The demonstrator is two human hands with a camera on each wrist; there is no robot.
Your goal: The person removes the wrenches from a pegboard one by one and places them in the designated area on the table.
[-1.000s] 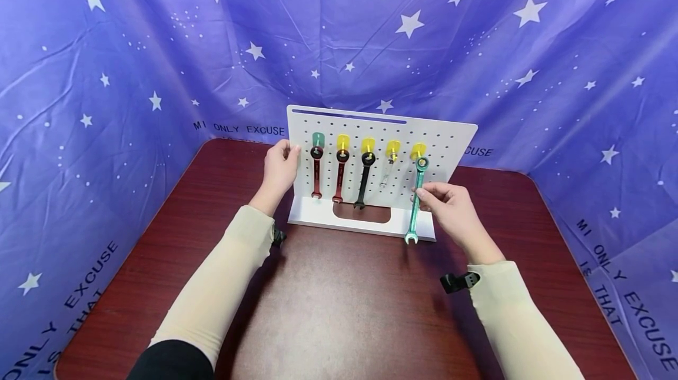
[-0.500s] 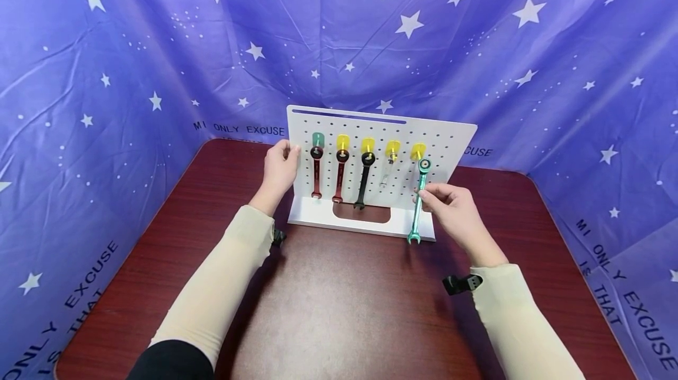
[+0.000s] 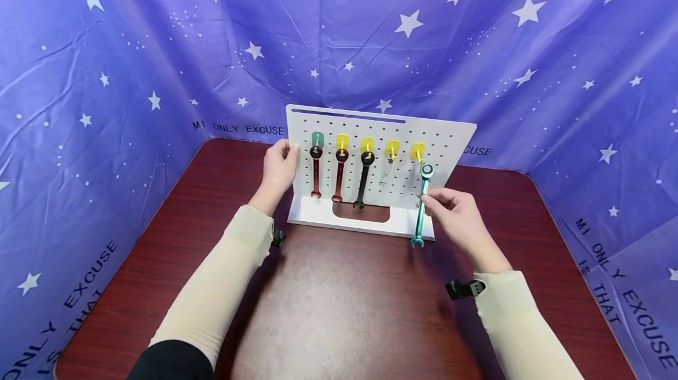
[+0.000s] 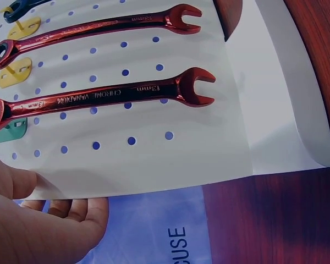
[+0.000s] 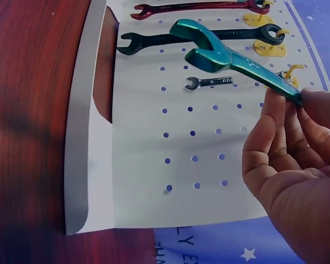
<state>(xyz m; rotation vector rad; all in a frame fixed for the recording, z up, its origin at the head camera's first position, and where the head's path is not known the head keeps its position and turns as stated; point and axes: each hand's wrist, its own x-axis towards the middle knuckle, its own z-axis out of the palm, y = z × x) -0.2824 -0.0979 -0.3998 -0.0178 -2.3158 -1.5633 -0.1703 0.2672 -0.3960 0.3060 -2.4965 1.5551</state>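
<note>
Between thumb and fingers my right hand (image 3: 457, 215) pinches a green combination wrench (image 3: 422, 210), its ring end up and its open end down. The ring end sits in front of and just below the rightmost yellow hook (image 3: 418, 150), apart from it. My left hand (image 3: 281, 168) grips the left edge of a white pegboard stand (image 3: 381, 120), thumb in front and fingers behind. On the board hang two red wrenches (image 4: 104, 100), a black wrench (image 3: 364, 180) and a small silver wrench (image 5: 209, 82). The right hand covers the green wrench's ring end in the right wrist view.
The pegboard stands on a dark red wooden table (image 3: 328, 309). A green hook (image 3: 318, 139) holds the leftmost wrench; yellow hooks hold the others. A purple star-printed curtain (image 3: 339, 27) surrounds the table's back and sides.
My right hand has drawn the green wrench off the rightmost yellow hook, toward me and slightly right and down. The left hand stays on the board's edge.
</note>
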